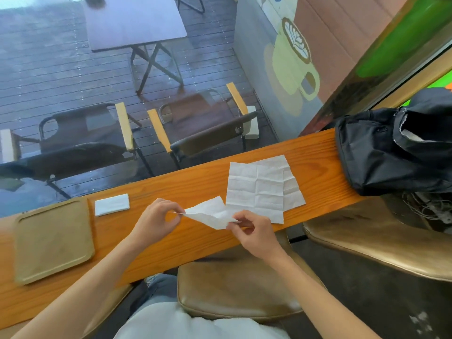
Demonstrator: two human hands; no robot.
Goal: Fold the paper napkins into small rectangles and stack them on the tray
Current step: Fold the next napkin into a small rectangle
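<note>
Both my hands hold one white paper napkin [211, 212] just above the wooden counter [186, 187]. My left hand [156, 220] pinches its left corner and my right hand [254, 234] pinches its right end. The napkin is partly folded and creased. Unfolded white napkins [259, 189] lie flat and overlapping on the counter, just beyond my right hand. A folded napkin rectangle [112, 204] rests on the counter beside the tray's right edge. The brown tray [52, 241] sits at the left with nothing on it.
A black bag [391, 152] lies on the counter's right end. Tan cushioned stools [234, 287] stand below the counter's near edge. A window runs along the counter's far edge, with chairs and a table outside.
</note>
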